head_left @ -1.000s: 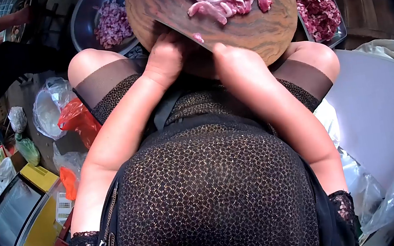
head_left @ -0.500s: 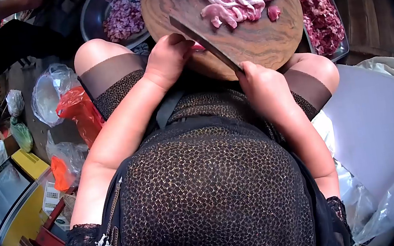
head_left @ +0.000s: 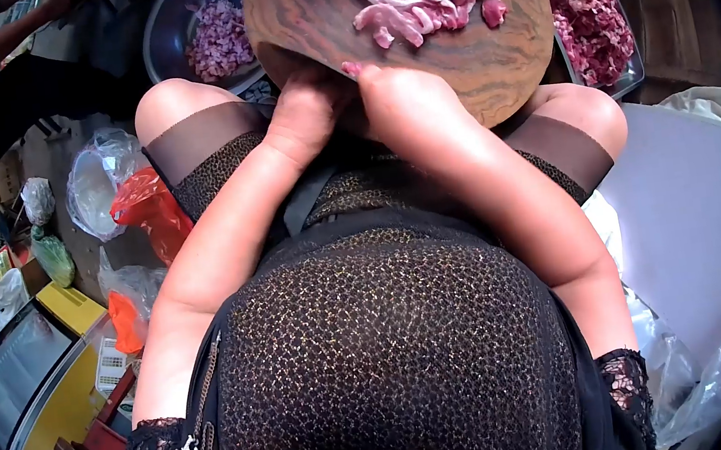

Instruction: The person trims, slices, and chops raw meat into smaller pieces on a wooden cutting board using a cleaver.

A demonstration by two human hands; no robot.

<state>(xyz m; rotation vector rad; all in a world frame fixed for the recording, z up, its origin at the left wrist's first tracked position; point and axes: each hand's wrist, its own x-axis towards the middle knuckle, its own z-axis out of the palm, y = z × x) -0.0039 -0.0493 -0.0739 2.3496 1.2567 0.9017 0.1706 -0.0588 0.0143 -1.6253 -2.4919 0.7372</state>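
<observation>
My right hand (head_left: 393,93) is closed around the handle of a knife (head_left: 307,59), a cleaver by its broad dark blade, which slants over the near left edge of a round wooden chopping board (head_left: 486,72). Close under the blade, my left hand (head_left: 309,109) is curled at the board's edge. Its fingertips are shaded and mostly hidden. A small pink bit shows beside my right hand; I cannot tell if it is meat or a fingertip. Pale pink meat strips (head_left: 418,3) lie in a heap at the far side of the board, with one small meat piece (head_left: 494,13) apart from them.
A metal bowl (head_left: 164,50) with chopped meat (head_left: 218,43) stands left of the board. To the right is a metal tray (head_left: 632,75) of minced meat (head_left: 583,9). Plastic bags (head_left: 149,212) lie on the floor at left. Another person's arm (head_left: 13,38) shows at upper left.
My right hand has moved left and forward with the knife, across to beside my left hand. The blade has shifted left over the board's edge. My left hand stays nearly in place.
</observation>
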